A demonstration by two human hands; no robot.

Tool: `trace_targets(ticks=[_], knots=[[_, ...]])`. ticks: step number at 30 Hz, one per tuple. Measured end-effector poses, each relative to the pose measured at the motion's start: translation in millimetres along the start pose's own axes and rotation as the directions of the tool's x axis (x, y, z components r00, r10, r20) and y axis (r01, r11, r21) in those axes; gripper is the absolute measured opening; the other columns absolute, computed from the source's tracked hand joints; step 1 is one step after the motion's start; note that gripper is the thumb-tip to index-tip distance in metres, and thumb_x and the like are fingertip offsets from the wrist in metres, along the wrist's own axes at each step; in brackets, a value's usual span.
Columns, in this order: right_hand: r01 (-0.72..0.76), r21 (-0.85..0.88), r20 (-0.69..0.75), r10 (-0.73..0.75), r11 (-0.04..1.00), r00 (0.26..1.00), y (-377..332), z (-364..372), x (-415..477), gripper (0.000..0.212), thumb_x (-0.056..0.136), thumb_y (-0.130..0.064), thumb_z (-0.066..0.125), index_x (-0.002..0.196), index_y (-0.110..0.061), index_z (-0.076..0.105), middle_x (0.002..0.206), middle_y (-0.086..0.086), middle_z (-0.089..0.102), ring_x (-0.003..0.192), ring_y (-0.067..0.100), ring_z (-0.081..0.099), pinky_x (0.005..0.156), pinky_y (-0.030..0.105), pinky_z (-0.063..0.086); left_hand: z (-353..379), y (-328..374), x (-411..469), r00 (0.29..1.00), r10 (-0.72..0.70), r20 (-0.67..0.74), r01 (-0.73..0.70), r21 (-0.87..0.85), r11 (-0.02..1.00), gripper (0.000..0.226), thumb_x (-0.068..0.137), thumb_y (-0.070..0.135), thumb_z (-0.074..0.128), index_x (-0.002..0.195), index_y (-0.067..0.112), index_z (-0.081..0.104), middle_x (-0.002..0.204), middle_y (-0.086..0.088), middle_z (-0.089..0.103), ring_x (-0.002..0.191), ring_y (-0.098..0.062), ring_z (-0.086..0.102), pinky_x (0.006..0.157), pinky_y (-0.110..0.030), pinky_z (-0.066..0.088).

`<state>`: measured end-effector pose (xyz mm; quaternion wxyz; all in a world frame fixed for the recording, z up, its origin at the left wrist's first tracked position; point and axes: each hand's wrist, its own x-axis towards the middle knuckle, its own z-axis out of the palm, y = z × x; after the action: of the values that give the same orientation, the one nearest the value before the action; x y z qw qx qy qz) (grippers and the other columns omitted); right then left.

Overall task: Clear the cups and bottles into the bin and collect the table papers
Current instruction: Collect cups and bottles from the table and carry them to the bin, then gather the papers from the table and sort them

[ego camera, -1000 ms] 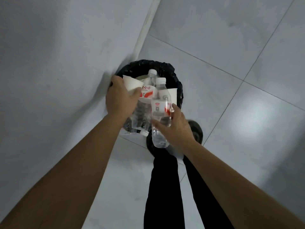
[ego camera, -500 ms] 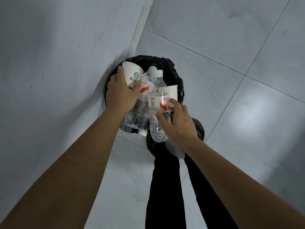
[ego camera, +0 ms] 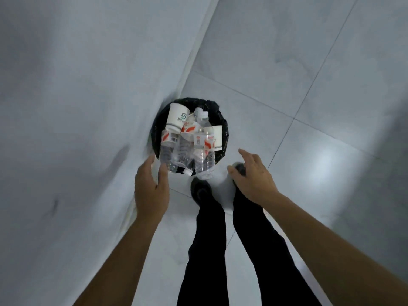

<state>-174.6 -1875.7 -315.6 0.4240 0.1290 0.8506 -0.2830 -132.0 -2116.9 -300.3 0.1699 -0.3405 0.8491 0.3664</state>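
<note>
Head view, and both hands are free! The left hand (ego camera: pixel 152 184) is spread and empty just short of the round black-lined bin (ego camera: pixel 223 122). The right hand (ego camera: pixel 254 180) is loose and empty too, over the grey tiled floor (ego camera: pixel 309 62). The clear plastic bottles with red-and-white labels (ego camera: pixel 204 149) and the white paper cup with a green logo (ego camera: pixel 178 117) are heaped at the bin's mouth, with a second white paper cup (ego camera: pixel 218 136) on the right. The dumping looks done. Next up is the table papers, which are not in view here. Half a second ago both hands gripped that bundle; now they've let go and pulled back.
</note>
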Motion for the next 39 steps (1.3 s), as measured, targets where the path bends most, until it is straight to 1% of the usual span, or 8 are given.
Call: trace_targets(ticks=[4, 9, 14, 17, 24, 31, 35, 39], knots=[[0.017, 0.104, -0.129, -0.003, 0.994, 0.992, -7, -80, -112, 0.055, 0.099, -0.045, 0.051, 0.149, -0.027, 0.037, 0.146, -0.002, 0.044, 0.126, 0.017, 0.053, 0.104, 0.039, 0.046, -76, 78, -93, 0.996, 0.049, 0.077, -0.044, -0.068, 0.997, 0.044, 0.1, 0.032, 0.053, 0.141, 0.015, 0.051, 0.14, -0.003, 0.056, 0.131, -0.021, 0.051, 0.109, -0.042, 0.042], [0.137, 0.338, -0.348, -0.012, 0.931, 0.937, -23, -162, -278, 0.048, 0.099, -0.039, 0.055, 0.144, -0.029, 0.044, 0.137, -0.006, 0.052, 0.115, 0.006, 0.055, 0.098, 0.029, 0.049, -183, 174, -204, 0.949, 0.255, 0.188, -0.229, -0.148, 0.962, 0.04, 0.095, 0.029, 0.06, 0.135, 0.026, 0.056, 0.133, 0.009, 0.06, 0.124, -0.008, 0.055, 0.102, -0.032, 0.044], [0.343, 0.506, -0.616, 0.053, 0.792, 0.786, -31, -180, -416, 0.039, 0.095, -0.035, 0.06, 0.131, -0.044, 0.048, 0.129, -0.018, 0.057, 0.113, -0.004, 0.058, 0.089, 0.019, 0.049, -250, 219, -280, 0.883, 0.448, 0.141, -0.399, -0.279, 0.873, 0.046, 0.081, 0.046, 0.059, 0.126, 0.035, 0.058, 0.123, 0.018, 0.064, 0.112, 0.005, 0.058, 0.088, -0.016, 0.044], [0.395, 0.556, -0.719, 0.185, 0.731, 0.67, -23, -151, -477, 0.04, 0.092, -0.039, 0.06, 0.13, -0.045, 0.048, 0.128, -0.02, 0.058, 0.116, -0.003, 0.058, 0.089, 0.021, 0.049, -257, 224, -300, 0.804, 0.548, 0.23, -0.48, -0.292, 0.827, 0.038, 0.08, 0.042, 0.061, 0.118, 0.044, 0.058, 0.117, 0.018, 0.068, 0.109, 0.008, 0.06, 0.087, -0.018, 0.049], [0.321, 0.697, -0.716, 0.606, 0.641, 0.346, 14, -33, -590, 0.045, 0.089, -0.044, 0.06, 0.132, -0.043, 0.048, 0.127, -0.022, 0.057, 0.116, -0.006, 0.057, 0.087, 0.02, 0.049, -208, 245, -347, 0.431, 0.72, 0.544, -0.68, -0.329, 0.655, 0.037, 0.093, 0.02, 0.063, 0.129, 0.029, 0.056, 0.12, 0.015, 0.066, 0.113, 0.002, 0.06, 0.086, -0.013, 0.046], [0.407, 0.792, -0.461, 0.883, 0.456, -0.091, 61, 78, -707, 0.051, 0.086, -0.036, 0.063, 0.135, -0.034, 0.049, 0.126, -0.018, 0.06, 0.114, -0.005, 0.058, 0.083, 0.01, 0.05, -142, 239, -481, -0.041, 0.691, 0.722, -0.83, -0.41, 0.379, 0.039, 0.093, 0.027, 0.061, 0.131, 0.031, 0.052, 0.123, 0.019, 0.062, 0.114, 0.003, 0.058, 0.087, -0.016, 0.045], [0.482, 0.807, -0.269, 0.939, 0.341, -0.213, 99, 147, -752, 0.05, 0.089, -0.026, 0.068, 0.134, -0.034, 0.048, 0.127, -0.013, 0.059, 0.113, -0.009, 0.056, 0.085, 0.016, 0.046, -103, 213, -576, -0.278, 0.586, 0.761, -0.854, -0.475, 0.212, 0.044, 0.094, 0.027, 0.061, 0.136, 0.028, 0.049, 0.124, 0.023, 0.058, 0.116, 0.002, 0.057, 0.089, -0.018, 0.046], [0.54, 0.808, -0.115, 0.962, 0.236, -0.248, 160, 213, -791, 0.05, 0.089, -0.025, 0.07, 0.131, -0.04, 0.048, 0.127, -0.016, 0.058, 0.114, -0.007, 0.055, 0.088, 0.022, 0.048, -52, 160, -667, -0.364, 0.495, 0.789, -0.863, -0.486, 0.14, 0.046, 0.094, 0.023, 0.063, 0.138, 0.025, 0.049, 0.125, 0.017, 0.06, 0.116, 0.0, 0.058, 0.087, -0.017, 0.046]])
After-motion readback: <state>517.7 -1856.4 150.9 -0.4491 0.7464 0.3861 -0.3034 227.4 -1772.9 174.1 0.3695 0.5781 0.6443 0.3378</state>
